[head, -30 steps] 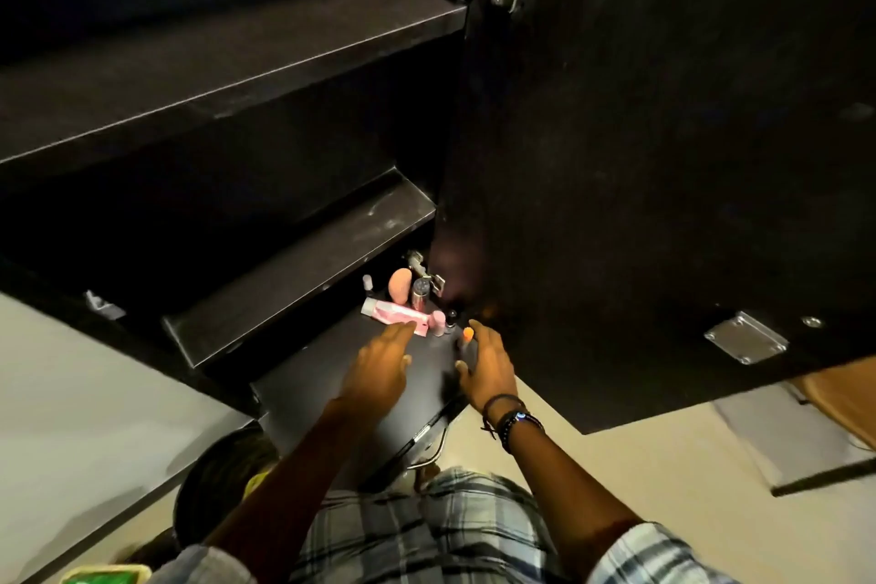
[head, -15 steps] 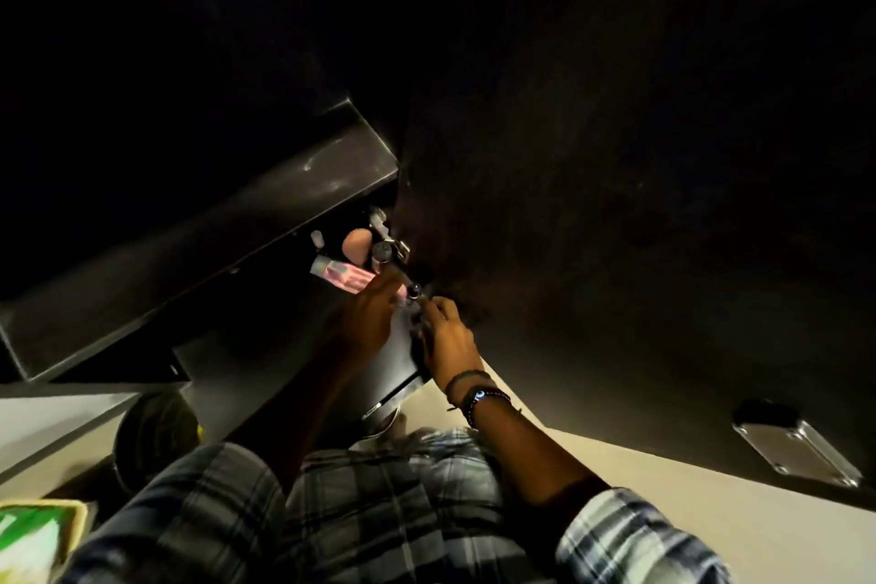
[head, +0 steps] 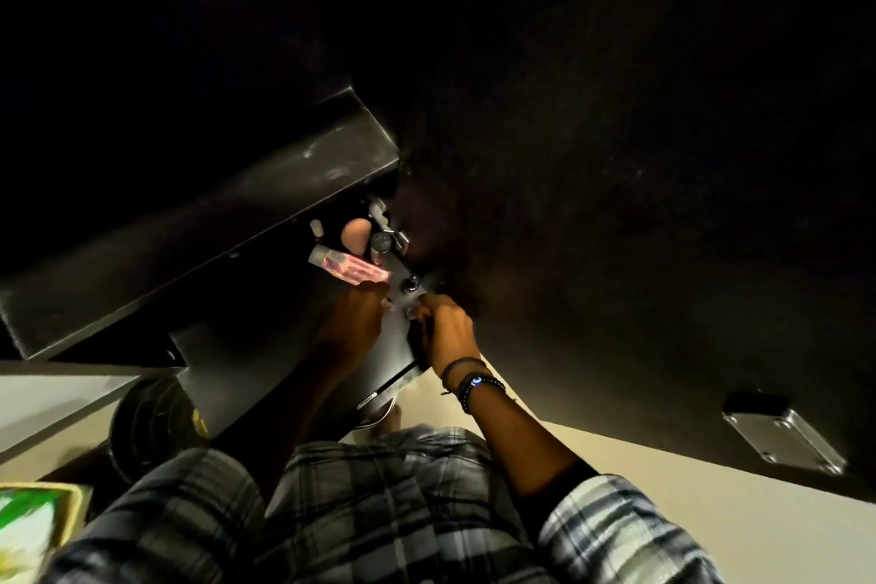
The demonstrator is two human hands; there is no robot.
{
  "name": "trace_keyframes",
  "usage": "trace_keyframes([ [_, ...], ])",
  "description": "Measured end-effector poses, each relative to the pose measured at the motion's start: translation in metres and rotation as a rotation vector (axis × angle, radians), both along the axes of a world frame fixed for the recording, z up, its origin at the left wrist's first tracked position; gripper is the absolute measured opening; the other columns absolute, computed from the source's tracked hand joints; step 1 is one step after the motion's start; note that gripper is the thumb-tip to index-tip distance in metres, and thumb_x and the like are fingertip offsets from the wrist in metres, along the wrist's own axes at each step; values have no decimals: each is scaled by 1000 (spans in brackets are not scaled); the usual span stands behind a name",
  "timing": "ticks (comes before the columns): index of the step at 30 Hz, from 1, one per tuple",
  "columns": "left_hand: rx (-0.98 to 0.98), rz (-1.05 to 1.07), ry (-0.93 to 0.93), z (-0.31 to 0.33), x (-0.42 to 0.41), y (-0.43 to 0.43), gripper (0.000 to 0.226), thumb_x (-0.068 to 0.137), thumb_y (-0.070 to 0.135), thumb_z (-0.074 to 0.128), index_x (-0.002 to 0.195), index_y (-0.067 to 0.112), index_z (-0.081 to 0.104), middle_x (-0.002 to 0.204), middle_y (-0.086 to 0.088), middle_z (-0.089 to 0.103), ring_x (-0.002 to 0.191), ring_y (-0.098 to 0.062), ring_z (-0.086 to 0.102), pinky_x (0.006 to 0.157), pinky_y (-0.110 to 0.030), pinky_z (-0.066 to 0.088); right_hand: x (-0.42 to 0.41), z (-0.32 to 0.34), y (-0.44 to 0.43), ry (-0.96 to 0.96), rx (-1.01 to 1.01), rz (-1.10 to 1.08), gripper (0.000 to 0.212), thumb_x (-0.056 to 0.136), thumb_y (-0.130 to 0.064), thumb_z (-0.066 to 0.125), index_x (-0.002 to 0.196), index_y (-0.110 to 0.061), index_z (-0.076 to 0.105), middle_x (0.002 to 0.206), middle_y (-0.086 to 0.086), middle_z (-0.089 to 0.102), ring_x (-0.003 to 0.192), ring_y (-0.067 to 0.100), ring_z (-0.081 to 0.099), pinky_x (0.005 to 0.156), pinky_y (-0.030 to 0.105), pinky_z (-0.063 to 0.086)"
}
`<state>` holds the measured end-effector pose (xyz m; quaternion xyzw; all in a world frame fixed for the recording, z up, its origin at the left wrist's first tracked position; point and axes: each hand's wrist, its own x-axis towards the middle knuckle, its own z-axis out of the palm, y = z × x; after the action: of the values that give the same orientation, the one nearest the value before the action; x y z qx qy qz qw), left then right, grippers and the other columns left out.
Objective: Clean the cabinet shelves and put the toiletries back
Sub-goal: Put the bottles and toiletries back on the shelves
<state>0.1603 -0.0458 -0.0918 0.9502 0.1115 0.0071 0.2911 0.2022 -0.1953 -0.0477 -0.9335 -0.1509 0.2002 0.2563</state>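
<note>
Both my hands reach onto the lowest dark cabinet shelf (head: 265, 346). My left hand (head: 353, 322) lies just below a pink tube (head: 348, 269) that rests on its side. My right hand (head: 445, 332) is curled beside it, fingertips around a small pale item that is too dim to name. A pink sponge (head: 355, 233), a small round-capped bottle (head: 381, 244) and a tiny white bottle (head: 316, 228) stand at the shelf's back corner. Whether the left hand holds anything is hidden in the dark.
The dark shelf above (head: 204, 223) overhangs the items. The open cabinet door (head: 640, 228) with a metal plate (head: 782, 439) fills the right side. A dark round bin (head: 147, 422) and a green-and-white pack (head: 28, 522) sit low left on the pale floor.
The view dropped and darkened as my head moved lower. Both hands moved deeper onto the shelf toward the toiletries, and the right hand's fingers closed.
</note>
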Motion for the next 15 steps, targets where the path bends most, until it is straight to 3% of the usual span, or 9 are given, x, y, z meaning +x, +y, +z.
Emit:
trace_keyframes([
  [2,31,18,58,18,-16,5,30,94,38,50,105,18,67,96,-9,70,87,-31,66,72,-37,49,-7,9,3,-33,60,1,20,90,-9,51,107,-8,62,106,17,65,95,37,62,78,37,48],
  [5,10,46,33,51,-44,20,75,89,68,9,102,21,67,96,-6,70,90,-32,65,76,-39,50,-18,26,10,-60,176,-21,24,90,-15,52,113,-15,55,99,13,68,89,34,64,75,41,52],
  [11,-77,244,-243,143,-102,50,67,88,62,29,107,9,65,100,-15,69,87,-34,66,78,-38,52,-48,81,39,-90,488,-81,43,86,-14,59,121,-32,42,78,-1,64,73,17,63,70,37,55],
  [15,-54,390,-375,206,-138,64,42,85,46,44,104,15,64,102,-4,67,92,-23,63,81,-28,43,-69,128,69,-172,687,-30,43,86,-11,63,120,-29,44,84,-13,62,80,3,63,78,21,53],
])
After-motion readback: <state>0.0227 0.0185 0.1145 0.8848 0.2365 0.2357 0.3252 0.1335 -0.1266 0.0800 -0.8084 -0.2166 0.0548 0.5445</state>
